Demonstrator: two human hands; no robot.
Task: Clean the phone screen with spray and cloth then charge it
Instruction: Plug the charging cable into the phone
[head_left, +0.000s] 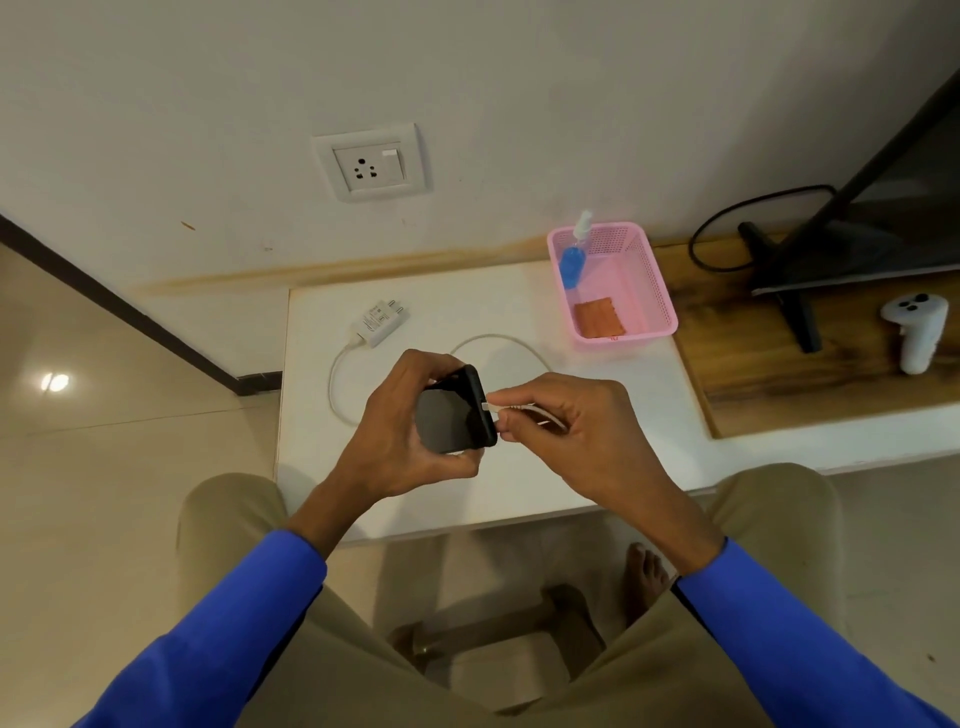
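From the head camera, the left hand (410, 441) grips the phone (453, 415) above the white surface (597, 395), fingers curled round its edges, dark screen facing up. The right hand (571, 421) pinches the white cable plug (491, 409) right at the phone's end edge; whether it is seated in the port or only touching cannot be told. The cable (337, 384) loops back across the surface to the charger adapter (378, 322), which lies flat and unplugged, well below the wall socket (370, 165). The spray bottle (574, 260) and the orange cloth (597, 319) both sit in the pink basket (660, 312), so the cleaning looks finished and charging is the step in hand.

Judging the risks: a plug pushed in at an angle could jam or scrape the port. The phone is held in the air, so a hard push could slip it from the left grip. The adapter may also be forgotten, or the socket switch left off, and then nothing charges.
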